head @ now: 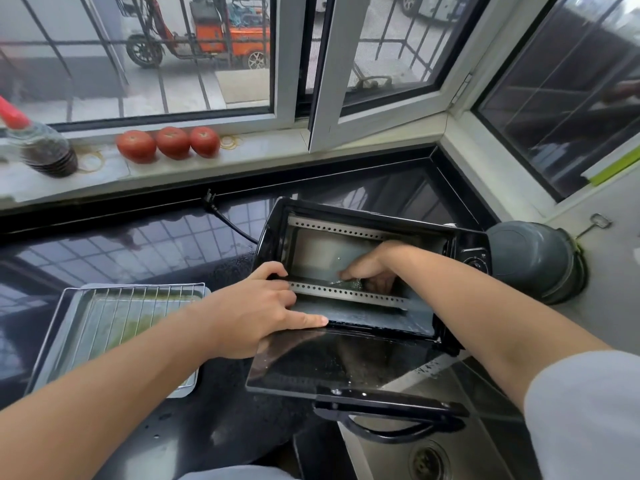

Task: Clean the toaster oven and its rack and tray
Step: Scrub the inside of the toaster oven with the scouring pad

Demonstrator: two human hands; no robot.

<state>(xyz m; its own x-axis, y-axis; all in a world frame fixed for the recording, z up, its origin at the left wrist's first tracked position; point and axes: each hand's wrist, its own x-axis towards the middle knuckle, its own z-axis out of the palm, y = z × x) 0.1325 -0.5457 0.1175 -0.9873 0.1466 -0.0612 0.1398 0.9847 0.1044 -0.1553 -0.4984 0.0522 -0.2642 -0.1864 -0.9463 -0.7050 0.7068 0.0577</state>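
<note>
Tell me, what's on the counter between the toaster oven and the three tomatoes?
In the head view, only the oven's black power cord crosses the dark counter between the toaster oven and tomatoes.

- Three tomatoes (pixel 168 143) in a row on my windowsill (pixel 270 147).
- Dark sauce bottle (pixel 43 147), red cap, at the sill's left end.
- Grey pot (pixel 533 259) upturned at the table's (pixel 104 244) right end.
- Sink drain (pixel 429 460) below me.

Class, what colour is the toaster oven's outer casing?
Black, glossy; the toaster oven shows in the head view, the only one.
</note>
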